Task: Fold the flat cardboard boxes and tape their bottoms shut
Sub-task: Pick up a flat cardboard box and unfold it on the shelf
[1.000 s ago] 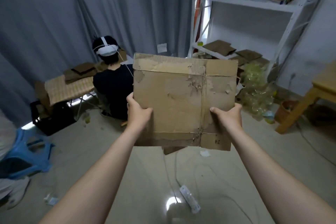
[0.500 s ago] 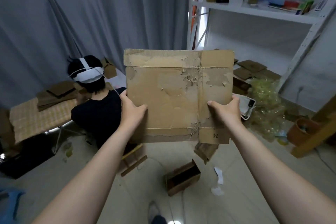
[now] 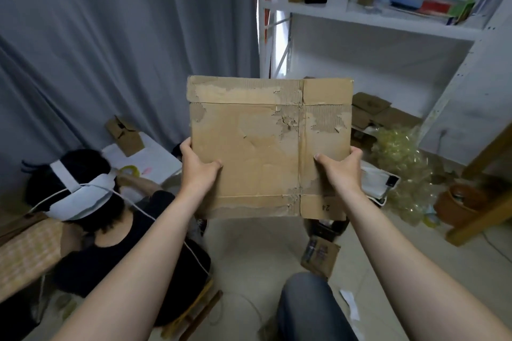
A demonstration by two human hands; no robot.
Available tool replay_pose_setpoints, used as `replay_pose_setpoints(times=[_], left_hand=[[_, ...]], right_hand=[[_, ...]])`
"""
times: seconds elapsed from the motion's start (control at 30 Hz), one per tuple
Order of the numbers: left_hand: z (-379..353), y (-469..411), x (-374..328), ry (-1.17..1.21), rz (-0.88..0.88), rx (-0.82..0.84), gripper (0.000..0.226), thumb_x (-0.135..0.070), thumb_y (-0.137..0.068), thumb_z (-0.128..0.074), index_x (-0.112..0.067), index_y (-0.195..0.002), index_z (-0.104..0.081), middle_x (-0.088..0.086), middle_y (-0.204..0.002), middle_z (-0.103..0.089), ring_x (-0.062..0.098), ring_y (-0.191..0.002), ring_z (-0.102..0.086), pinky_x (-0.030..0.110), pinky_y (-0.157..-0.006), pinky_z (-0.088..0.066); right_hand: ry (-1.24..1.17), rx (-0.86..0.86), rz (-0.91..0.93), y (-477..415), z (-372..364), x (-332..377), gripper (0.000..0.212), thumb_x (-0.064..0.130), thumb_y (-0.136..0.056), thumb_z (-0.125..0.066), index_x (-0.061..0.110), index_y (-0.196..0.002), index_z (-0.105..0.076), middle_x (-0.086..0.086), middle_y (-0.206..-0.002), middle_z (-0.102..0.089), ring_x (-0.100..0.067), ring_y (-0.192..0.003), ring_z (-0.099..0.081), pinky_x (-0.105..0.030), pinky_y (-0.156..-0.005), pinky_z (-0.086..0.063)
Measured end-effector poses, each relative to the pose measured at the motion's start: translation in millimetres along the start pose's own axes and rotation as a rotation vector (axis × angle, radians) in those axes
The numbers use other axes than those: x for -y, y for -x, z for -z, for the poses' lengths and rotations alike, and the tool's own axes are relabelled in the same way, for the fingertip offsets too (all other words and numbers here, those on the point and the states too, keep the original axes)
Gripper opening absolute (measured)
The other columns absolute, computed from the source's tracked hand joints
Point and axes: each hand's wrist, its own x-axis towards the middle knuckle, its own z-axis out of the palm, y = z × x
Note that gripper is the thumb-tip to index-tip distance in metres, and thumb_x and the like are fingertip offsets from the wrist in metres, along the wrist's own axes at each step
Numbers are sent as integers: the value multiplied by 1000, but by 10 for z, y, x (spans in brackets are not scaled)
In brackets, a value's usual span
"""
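— While clasping flat box (image 3: 257, 147) by side edges with left hand (image 3: 198, 171) and right hand (image 3: 340, 171), holding it upright between them.
— Hidden?
— Fingers, behind cardboard; thumbs (image 3: 214, 165) in front. Below grips, corners under forearms (image 3: 177, 210).

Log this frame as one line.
phase: pre-fold | flat cardboard box: held upright, unfolded | left hand: grips left edge | right hand: grips right edge

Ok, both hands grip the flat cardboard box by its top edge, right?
No, not the top edge. The head view shows the left hand and right hand gripping the flat cardboard box by its two side edges, in the lower half.
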Motion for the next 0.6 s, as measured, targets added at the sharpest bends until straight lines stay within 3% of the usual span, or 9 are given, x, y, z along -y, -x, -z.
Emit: replay_pose_setpoints(times=[0.2,0.37,0.6], left_hand=[[-438,-1103,-195,-16,-57,24,83,-8,-82,-78,-23,-144,-26,-8,-124,-50,14,-111,-51,30,-92,-41],[-1156,-2244,-196,-6,-102,61,81,-8,-81,-79,-25,-142,-28,-11,-120,-50,12,-110,-52,27,-90,-41],[-2310,-4233,-569,-47,-150,112,79,-11,-83,-80,-25,-142,-30,-11,-124,-49,10,-113,-49,26,-93,-41]], right_hand=[[-11,-46,14,-924,-483,282,74,31,-82,-81,15,-136,-33,-7,-131,-53,-27,-119,-55,-41,-97,-46],[-64,-81,12,-2108,-917,278,74,29,-82,-81,15,-136,-32,-1,-125,-51,-20,-112,-51,-33,-89,-42],[-110,-115,-15,-4134,-1604,601,77,32,-79,-82,13,-136,-32,1,-119,-47,-16,-105,-47,-33,-84,-40]])
